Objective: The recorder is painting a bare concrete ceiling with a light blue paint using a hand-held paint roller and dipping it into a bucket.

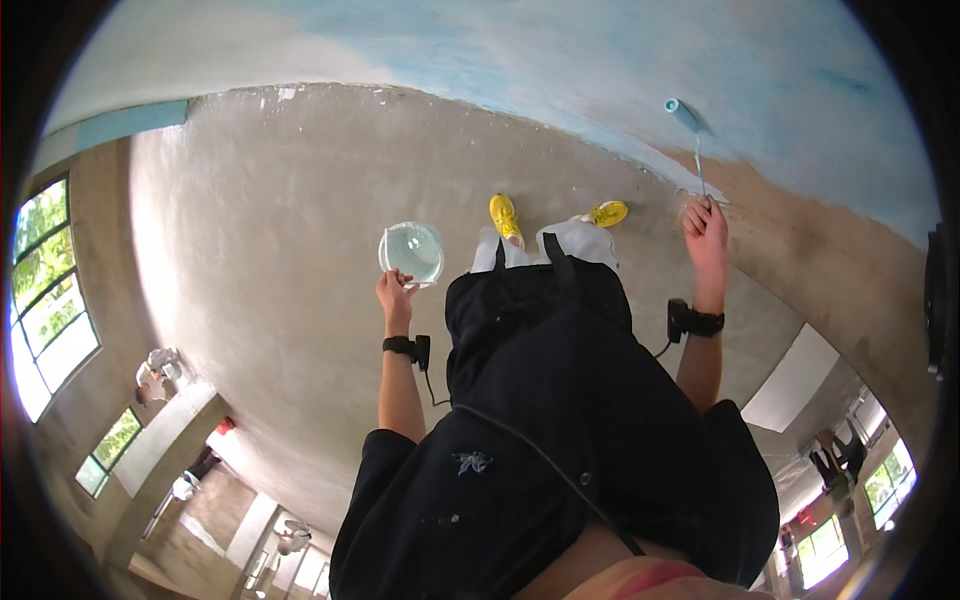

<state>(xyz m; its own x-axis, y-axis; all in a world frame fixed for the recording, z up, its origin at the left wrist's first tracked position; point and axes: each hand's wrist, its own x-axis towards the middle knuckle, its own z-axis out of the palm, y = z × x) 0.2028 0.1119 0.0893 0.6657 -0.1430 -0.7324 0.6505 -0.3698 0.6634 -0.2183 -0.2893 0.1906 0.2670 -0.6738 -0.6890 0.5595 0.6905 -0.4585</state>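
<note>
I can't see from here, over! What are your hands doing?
Left hand holding round bowl of pale paint. Right hand gripping paint roller, roller head on blue wall. Nothing blocking either hand.

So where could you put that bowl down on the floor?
The bare grey floor left of the bowl in the left hand is wide open. It is tight by the yellow shoes and under the right hand holding the paint roller at the blue wall.

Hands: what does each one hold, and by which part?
Left hand holds the pale bowl of paint by its near rim. Right hand holds the paint roller by its handle's lower end.
</note>
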